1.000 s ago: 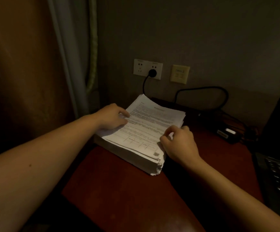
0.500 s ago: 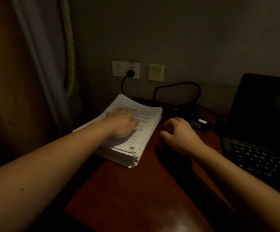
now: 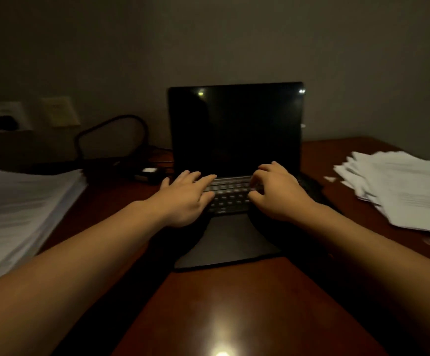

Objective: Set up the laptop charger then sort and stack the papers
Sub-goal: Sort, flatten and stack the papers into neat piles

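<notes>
reddish wooden desk (image 3: 224, 312), black laptop (image 3: 230, 240) open, screen (image 3: 235, 127) dark

From where I stand, the tall stack of papers (image 3: 21, 209) on the left is smeared by blur and runs off the left edge. The loose pile of papers (image 3: 404, 191) on the right is just as blurred, its print unreadable and its far side cut by the right edge. The left hand (image 3: 185, 196) and right hand (image 3: 277, 194) cover much of the keyboard (image 3: 230, 191), the charger brick (image 3: 148, 173) is half hidden beside the laptop (image 3: 234, 129), and the wall socket (image 3: 16, 111) is a dim blur.
</notes>
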Action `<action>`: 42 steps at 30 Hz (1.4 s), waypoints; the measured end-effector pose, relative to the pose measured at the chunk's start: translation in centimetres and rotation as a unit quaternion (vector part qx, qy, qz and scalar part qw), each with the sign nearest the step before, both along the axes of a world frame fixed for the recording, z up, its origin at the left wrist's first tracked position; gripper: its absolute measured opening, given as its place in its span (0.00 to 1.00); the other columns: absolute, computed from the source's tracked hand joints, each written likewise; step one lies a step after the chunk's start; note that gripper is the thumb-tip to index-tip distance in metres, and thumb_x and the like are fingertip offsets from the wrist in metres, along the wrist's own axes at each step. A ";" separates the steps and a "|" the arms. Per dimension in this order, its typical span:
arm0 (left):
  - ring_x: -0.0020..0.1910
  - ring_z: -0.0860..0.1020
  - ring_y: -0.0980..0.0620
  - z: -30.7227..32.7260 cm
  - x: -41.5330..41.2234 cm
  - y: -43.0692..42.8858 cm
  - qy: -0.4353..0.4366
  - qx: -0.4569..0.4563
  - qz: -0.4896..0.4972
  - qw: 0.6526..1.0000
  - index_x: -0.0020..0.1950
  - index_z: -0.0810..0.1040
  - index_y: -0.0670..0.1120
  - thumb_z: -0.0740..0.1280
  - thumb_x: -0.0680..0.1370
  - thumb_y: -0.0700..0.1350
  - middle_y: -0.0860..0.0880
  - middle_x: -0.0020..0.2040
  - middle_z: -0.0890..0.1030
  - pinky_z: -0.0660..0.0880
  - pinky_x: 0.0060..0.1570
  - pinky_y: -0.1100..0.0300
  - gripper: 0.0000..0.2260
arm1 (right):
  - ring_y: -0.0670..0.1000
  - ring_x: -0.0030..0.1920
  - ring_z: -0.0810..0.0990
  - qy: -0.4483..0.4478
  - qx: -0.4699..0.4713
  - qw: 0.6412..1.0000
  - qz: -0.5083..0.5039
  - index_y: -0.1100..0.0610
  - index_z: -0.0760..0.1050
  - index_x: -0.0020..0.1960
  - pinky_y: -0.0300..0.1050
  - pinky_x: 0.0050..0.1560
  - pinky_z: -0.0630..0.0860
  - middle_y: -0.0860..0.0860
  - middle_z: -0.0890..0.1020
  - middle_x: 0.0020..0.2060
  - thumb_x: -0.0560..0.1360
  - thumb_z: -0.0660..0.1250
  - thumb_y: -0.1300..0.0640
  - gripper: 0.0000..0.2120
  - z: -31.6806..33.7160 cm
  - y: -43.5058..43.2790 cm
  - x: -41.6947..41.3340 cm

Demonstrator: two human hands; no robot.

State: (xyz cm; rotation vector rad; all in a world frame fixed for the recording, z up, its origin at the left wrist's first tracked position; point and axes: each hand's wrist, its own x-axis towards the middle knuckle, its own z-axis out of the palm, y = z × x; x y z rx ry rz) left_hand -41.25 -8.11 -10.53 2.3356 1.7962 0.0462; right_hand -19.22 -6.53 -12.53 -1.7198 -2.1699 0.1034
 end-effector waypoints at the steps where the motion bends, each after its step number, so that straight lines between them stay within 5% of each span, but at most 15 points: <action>1: 0.81 0.43 0.48 -0.3 2.5 0.5 0.004 0.009 -0.018 1.000 0.81 0.48 0.59 0.48 0.85 0.58 0.50 0.83 0.49 0.41 0.78 0.40 0.24 | 0.56 0.73 0.65 -0.001 -0.006 1.000 -0.012 0.53 0.77 0.61 0.60 0.71 0.67 0.52 0.73 0.67 0.78 0.66 0.49 0.14 0.0 -0.1 2.5; 9: 0.81 0.43 0.49 -0.8 20.4 3.3 -0.011 0.060 -0.180 0.982 0.81 0.53 0.57 0.49 0.85 0.57 0.51 0.82 0.51 0.43 0.78 0.43 0.24 | 0.53 0.66 0.72 0.000 -0.007 0.983 -0.183 0.53 0.78 0.61 0.54 0.67 0.70 0.52 0.77 0.65 0.80 0.64 0.47 0.14 -0.1 -1.6 23.2; 15: 0.81 0.46 0.47 -0.7 30.5 4.5 -0.060 0.010 -0.248 0.967 0.83 0.49 0.54 0.51 0.85 0.57 0.49 0.83 0.47 0.49 0.79 0.49 0.27 | 0.53 0.69 0.71 -0.006 -0.081 0.968 -0.240 0.48 0.72 0.70 0.61 0.72 0.64 0.49 0.74 0.71 0.81 0.58 0.39 0.21 -1.3 -3.9 33.0; 19: 0.81 0.51 0.47 -1.9 34.9 6.5 -0.105 -0.059 -0.221 0.968 0.83 0.49 0.53 0.52 0.85 0.58 0.49 0.83 0.49 0.50 0.78 0.51 0.27 | 0.51 0.76 0.61 -0.014 -0.084 0.961 -0.263 0.44 0.64 0.76 0.69 0.76 0.47 0.45 0.65 0.77 0.81 0.51 0.34 0.27 -2.6 -4.3 33.8; 23: 0.77 0.63 0.46 -2.5 37.6 8.1 -0.132 -0.060 -0.167 0.975 0.82 0.55 0.50 0.59 0.84 0.52 0.48 0.81 0.60 0.65 0.72 0.51 0.27 | 0.53 0.78 0.59 -0.043 -0.100 0.956 -0.272 0.42 0.59 0.78 0.71 0.75 0.49 0.45 0.60 0.79 0.80 0.45 0.31 0.31 -2.8 -3.8 33.9; 26: 0.60 0.77 0.51 -2.2 38.8 8.5 -0.231 -0.065 -0.093 0.966 0.81 0.59 0.50 0.62 0.84 0.48 0.47 0.79 0.64 0.78 0.55 0.57 0.26 | 0.56 0.77 0.60 -0.094 -0.111 0.948 -0.282 0.40 0.59 0.78 0.69 0.74 0.53 0.45 0.61 0.79 0.79 0.45 0.30 0.31 -2.4 -3.5 34.5; 28: 0.47 0.74 0.56 -2.0 39.1 9.0 -0.313 -0.076 -0.036 0.946 0.80 0.63 0.49 0.65 0.82 0.47 0.47 0.77 0.67 0.75 0.42 0.61 0.26 | 0.57 0.76 0.60 -0.087 -0.099 0.949 -0.286 0.39 0.62 0.77 0.70 0.74 0.53 0.45 0.64 0.78 0.79 0.47 0.30 0.30 -2.3 -3.3 34.8; 31: 0.55 0.73 0.51 -2.0 39.2 10.0 -0.395 -0.105 0.043 0.912 0.77 0.68 0.48 0.69 0.79 0.49 0.47 0.72 0.72 0.76 0.48 0.56 0.27 | 0.55 0.78 0.56 -0.033 -0.102 0.952 -0.286 0.38 0.62 0.77 0.73 0.75 0.45 0.45 0.63 0.78 0.79 0.48 0.31 0.28 -2.7 -3.4 35.1; 35: 0.46 0.75 0.50 -1.4 40.1 10.4 -0.394 -0.148 0.073 0.904 0.65 0.78 0.45 0.72 0.77 0.50 0.48 0.60 0.78 0.72 0.38 0.56 0.18 | 0.55 0.79 0.56 -0.057 -0.108 0.952 -0.281 0.38 0.57 0.79 0.70 0.75 0.50 0.45 0.59 0.80 0.80 0.45 0.31 0.29 -2.9 -3.8 34.8; 42: 0.43 0.79 0.47 -0.3 41.2 10.1 -0.359 -0.173 0.062 0.915 0.64 0.75 0.45 0.73 0.77 0.49 0.48 0.46 0.76 0.77 0.35 0.55 0.19 | 0.57 0.74 0.63 -0.071 -0.083 0.947 -0.301 0.41 0.64 0.76 0.66 0.72 0.58 0.46 0.66 0.77 0.82 0.45 0.35 0.27 -2.7 -3.4 34.6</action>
